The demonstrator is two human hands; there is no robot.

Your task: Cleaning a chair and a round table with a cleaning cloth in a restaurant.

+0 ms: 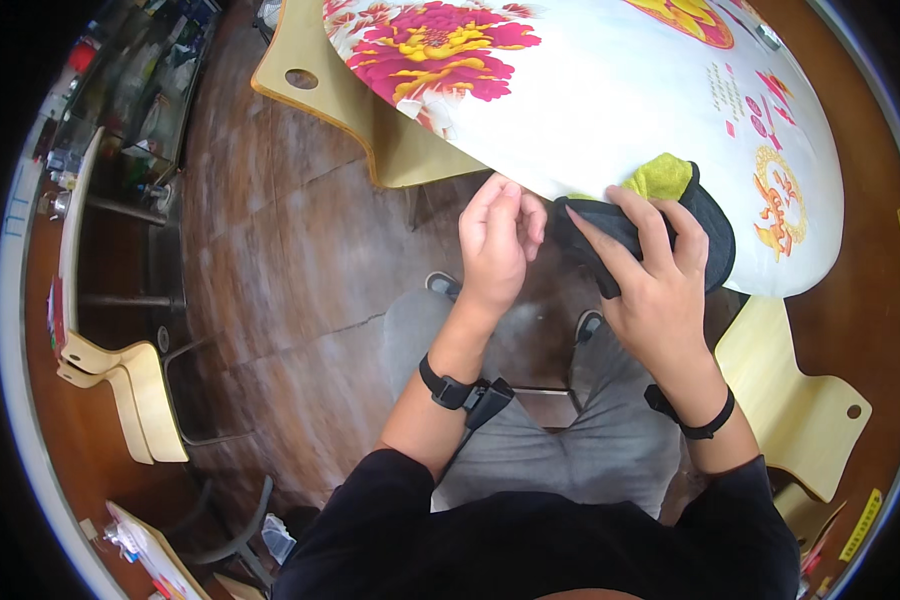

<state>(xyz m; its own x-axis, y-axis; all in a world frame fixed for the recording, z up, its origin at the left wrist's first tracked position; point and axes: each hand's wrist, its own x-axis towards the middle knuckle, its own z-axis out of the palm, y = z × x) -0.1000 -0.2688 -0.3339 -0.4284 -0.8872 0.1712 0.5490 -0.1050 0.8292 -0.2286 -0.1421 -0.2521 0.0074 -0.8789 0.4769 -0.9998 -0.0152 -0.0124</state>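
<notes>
A dark cloth item (pixel 712 247) with a yellow-green fabric part (pixel 664 176) lies at the near edge of a round table (pixel 585 97) that has a white, flower-printed top. My right hand (pixel 656 277) rests on the dark cloth with its fingers spread; whether it pinches the cloth is not plain. Left of the cloth, just off the table's edge, is my left hand (pixel 499 236), raised with curled fingers. The thumb and index fingertip are close together, and anything thin between them cannot be made out. Both wrists wear black straps.
Bent-wood chairs stand under the table's left side (pixel 330 112) and at the right (pixel 802 397). More chairs (pixel 131 397) are at the left by another table. A glass-fronted cabinet with goods (pixel 142 97) is at the upper left. The floor (pixel 292 247) has dark wood-look tiles.
</notes>
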